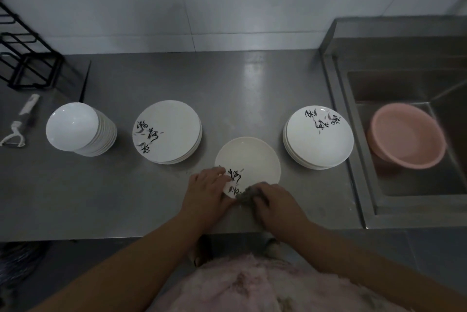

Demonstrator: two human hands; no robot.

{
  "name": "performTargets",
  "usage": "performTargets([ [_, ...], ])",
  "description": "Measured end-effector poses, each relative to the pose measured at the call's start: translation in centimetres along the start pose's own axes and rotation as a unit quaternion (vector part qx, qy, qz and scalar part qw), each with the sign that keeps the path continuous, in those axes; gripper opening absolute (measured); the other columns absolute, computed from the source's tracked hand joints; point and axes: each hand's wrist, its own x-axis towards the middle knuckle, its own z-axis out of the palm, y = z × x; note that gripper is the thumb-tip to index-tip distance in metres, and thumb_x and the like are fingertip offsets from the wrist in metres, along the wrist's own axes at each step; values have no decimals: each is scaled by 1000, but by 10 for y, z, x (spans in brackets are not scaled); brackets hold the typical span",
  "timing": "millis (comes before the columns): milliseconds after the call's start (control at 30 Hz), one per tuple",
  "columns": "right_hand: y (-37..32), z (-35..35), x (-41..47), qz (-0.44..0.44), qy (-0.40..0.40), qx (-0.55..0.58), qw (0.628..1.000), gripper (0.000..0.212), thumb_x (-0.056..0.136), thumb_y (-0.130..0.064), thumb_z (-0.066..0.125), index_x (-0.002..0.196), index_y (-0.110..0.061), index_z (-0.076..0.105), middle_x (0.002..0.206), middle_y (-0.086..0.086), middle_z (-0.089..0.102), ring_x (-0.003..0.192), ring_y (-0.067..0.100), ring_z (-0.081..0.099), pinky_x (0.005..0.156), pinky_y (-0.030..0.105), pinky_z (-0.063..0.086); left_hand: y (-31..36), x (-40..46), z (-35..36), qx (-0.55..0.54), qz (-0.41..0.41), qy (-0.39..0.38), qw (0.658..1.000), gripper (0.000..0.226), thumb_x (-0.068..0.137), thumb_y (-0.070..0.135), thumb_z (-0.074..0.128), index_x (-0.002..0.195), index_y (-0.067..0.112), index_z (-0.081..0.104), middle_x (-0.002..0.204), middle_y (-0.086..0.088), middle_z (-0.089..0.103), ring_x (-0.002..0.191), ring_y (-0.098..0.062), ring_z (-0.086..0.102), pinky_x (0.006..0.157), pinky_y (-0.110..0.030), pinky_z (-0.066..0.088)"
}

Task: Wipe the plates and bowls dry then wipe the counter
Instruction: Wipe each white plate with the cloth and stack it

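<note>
Steel counter [177,79], sink at three o'clock. Your left hand [206,191] steadies the plate [249,157], fingers curled on its nine o'clock rim; your right hand [276,206] presses the bunched cloth [249,194] at six o'clock, unwiped face toward twelve.

A single head-worn wide-angle view looks steeply down and forward from above the person's chest onto the steel counter [151,198], close enough that both forearms enter from 6 o'clock; the tiled wall [227,3] lies at 12 o'clock, the sink [358,160] at 3 o'clock.
</note>
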Motion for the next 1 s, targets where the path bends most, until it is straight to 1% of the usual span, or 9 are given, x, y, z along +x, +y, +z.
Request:
performTargets([
  [100,-6,-32,9,88,20,30,995,15,98,-27,60,112,-26,66,102,2,73,91,22,66,73,28,45,-2,-1,-9,-24,-80,-43,996,81,76,67,70,143,27,48,149,-2,38,135,-25,37,111,-43,26],
  [167,-1,-46,18,133,30,-16,991,18,99,-33,58,114,-25,63,105,7,73,98,29,67,77,33,48,-1,4,-16,-48,-105,-66,991,87,77,66,72,148,25,41,148,-1,40,135,-23,41,112,-43,31],
  [267,8,-55,31,229,12,-40,973,29,99,-41,52,124,-24,54,107,6,68,99,32,66,82,40,52,0,18,-24,-134,-160,-70,975,70,80,59,70,137,29,44,132,4,55,120,-19,55,100,-40,47],
  [367,11,-57,43,270,-26,-58,961,32,98,-42,52,124,-22,52,108,3,63,102,30,65,85,39,53,0,31,-28,-160,-199,-99,962,43,85,51,66,118,28,53,115,3,65,106,-19,62,87,-37,52],
  [500,15,-50,59,279,-94,-68,953,25,101,-40,53,104,-15,50,113,13,64,112,33,62,81,32,43,3,43,-26,-183,-240,-148,942,47,87,46,69,120,18,49,117,-4,68,106,-25,65,81,-32,49],
  [700,10,-54,62,308,-98,-45,945,33,103,-39,49,113,-8,59,110,14,64,108,33,63,78,31,42,7,53,-43,-192,-278,-185,923,50,87,55,68,116,22,46,118,-1,68,101,-21,64,78,-30,46],
  [800,-4,-68,63,297,-23,4,955,35,108,-41,42,105,-10,58,104,14,64,110,37,62,80,33,39,16,58,-66,-211,-276,-163,923,48,87,61,64,113,26,43,113,1,68,96,-18,64,79,-32,49],
  [867,-22,-84,64,294,48,49,953,49,109,-49,32,111,-8,59,111,17,66,109,37,60,90,39,42,26,63,-87,-235,-272,-135,923,52,89,65,60,118,24,44,115,0,67,99,-20,64,81,-32,49],
  [1000,-63,-127,65,281,160,152,934,63,108,-57,20,132,-13,57,121,9,59,124,33,52,109,45,31,47,74,-132,-319,-267,-83,906,63,96,69,38,130,16,40,118,-5,62,105,-25,62,88,-37,46],
])
